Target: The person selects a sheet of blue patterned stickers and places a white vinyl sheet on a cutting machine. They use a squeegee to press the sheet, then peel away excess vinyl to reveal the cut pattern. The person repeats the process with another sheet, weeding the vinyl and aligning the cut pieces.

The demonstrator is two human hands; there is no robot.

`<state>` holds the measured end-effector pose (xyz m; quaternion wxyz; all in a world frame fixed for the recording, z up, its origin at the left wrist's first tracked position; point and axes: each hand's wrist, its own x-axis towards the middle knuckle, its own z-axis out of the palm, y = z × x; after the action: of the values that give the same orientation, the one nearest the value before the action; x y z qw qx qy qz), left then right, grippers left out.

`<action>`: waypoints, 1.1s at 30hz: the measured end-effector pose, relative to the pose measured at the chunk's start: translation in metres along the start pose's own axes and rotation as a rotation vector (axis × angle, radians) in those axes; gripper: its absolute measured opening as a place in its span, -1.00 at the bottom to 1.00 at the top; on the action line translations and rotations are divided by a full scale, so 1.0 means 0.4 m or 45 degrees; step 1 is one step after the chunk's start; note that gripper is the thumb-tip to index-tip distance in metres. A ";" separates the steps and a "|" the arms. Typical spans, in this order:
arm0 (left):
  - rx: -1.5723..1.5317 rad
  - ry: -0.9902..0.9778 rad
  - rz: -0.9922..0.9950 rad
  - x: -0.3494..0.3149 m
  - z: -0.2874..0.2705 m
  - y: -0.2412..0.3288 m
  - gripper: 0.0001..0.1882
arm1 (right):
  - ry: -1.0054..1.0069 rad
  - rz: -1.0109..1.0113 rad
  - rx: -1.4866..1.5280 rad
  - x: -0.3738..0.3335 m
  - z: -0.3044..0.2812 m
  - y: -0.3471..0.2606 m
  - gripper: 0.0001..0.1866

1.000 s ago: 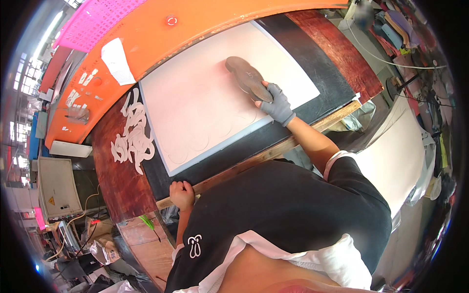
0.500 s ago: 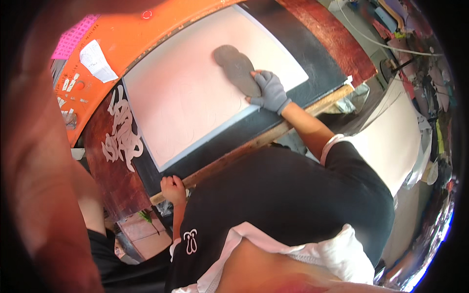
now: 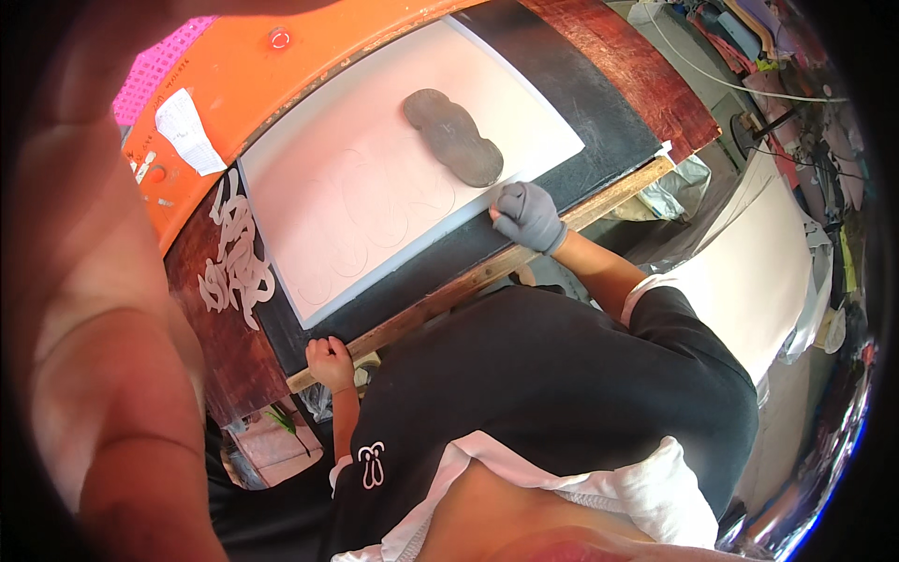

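Observation:
A dark grey, sole-shaped block (image 3: 453, 138) with a wavy outline lies on a pale sheet (image 3: 365, 178). Several curved outlines mark the sheet left of the block. My right hand (image 3: 531, 217), in a grey glove with bare fingertips, is just nearer to me than the block and apart from it. Its fingers are curled in, and I cannot see whether anything is inside them. My left hand (image 3: 330, 363), bare, is closed at the left end of the wooden edge strip (image 3: 449, 304). Under the sheet is a black board (image 3: 562, 178).
An orange machine part (image 3: 328, 28) with a red button (image 3: 279, 38) and a paper note (image 3: 190, 131) spans the far left. Pale curved cut-outs (image 3: 239, 258) are piled at left. Another person's blurred hand and arm (image 3: 122, 356) fill the left foreground. Large pale sheets (image 3: 749, 262) stand at right.
My right hand has let go of the sole-shaped block, pulled back toward the near edge and curled its fingers. The block has turned slightly. The blurred arm at left has moved; my left hand stays put.

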<state>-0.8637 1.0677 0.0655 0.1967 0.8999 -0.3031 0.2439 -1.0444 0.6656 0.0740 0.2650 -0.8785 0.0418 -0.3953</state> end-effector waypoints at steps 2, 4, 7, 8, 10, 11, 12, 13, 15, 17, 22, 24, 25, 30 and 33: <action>-0.006 0.005 -0.001 0.003 -0.001 0.006 -0.73 | -0.202 0.071 0.025 -0.007 0.005 -0.007 -0.83; -0.005 0.000 -0.004 0.004 0.001 0.006 -0.73 | -0.437 0.125 0.026 -0.015 0.011 -0.017 -0.76; 0.010 -0.002 0.003 0.005 -0.001 -0.001 -0.73 | -0.602 0.141 -0.039 -0.024 0.017 -0.034 -0.77; 0.010 -0.017 0.023 0.007 -0.005 -0.001 -0.73 | -0.624 0.162 -0.050 -0.024 0.017 -0.037 -0.75; 0.046 0.032 0.013 0.012 -0.011 0.014 -0.73 | -0.652 0.174 -0.071 -0.022 0.017 -0.043 -0.72; 0.051 0.040 0.008 0.019 -0.013 0.031 -0.73 | -0.648 0.175 -0.075 -0.020 0.018 -0.044 -0.71; -0.006 0.039 0.058 0.027 -0.013 0.055 -0.73 | -0.693 0.185 -0.100 -0.017 0.018 -0.045 -0.69; -0.076 0.031 0.103 0.033 -0.010 0.088 -0.73 | -0.725 0.191 -0.125 -0.015 0.019 -0.046 -0.68; -0.311 0.072 0.214 0.045 0.018 0.181 -0.73 | -0.769 0.193 -0.157 -0.013 0.022 -0.048 -0.66; -0.407 -0.009 0.329 0.057 0.059 0.278 -0.76 | -0.799 0.177 -0.168 -0.013 0.027 -0.051 -0.64; -0.488 -0.197 0.421 0.057 0.117 0.403 -0.75 | -0.703 0.188 -0.163 -0.021 0.029 -0.057 -0.66; -0.493 -0.165 0.446 0.047 0.116 0.409 -0.74 | -0.691 0.183 -0.164 -0.025 0.027 -0.060 -0.66; -0.458 -0.230 0.403 0.046 0.115 0.407 -0.74 | -0.718 0.201 -0.162 -0.025 0.027 -0.060 -0.66; -0.484 -0.207 0.393 0.037 0.111 0.404 -0.73 | -0.665 0.218 -0.130 -0.027 0.024 -0.067 -0.66; -0.501 -0.158 0.371 0.034 0.111 0.407 -0.74 | -0.647 0.222 -0.107 -0.026 0.023 -0.070 -0.67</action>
<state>-0.9445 0.9191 0.0709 0.3118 0.8044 -0.4829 0.1505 -1.0487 0.6966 0.0758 0.2633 -0.9528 0.0659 -0.1359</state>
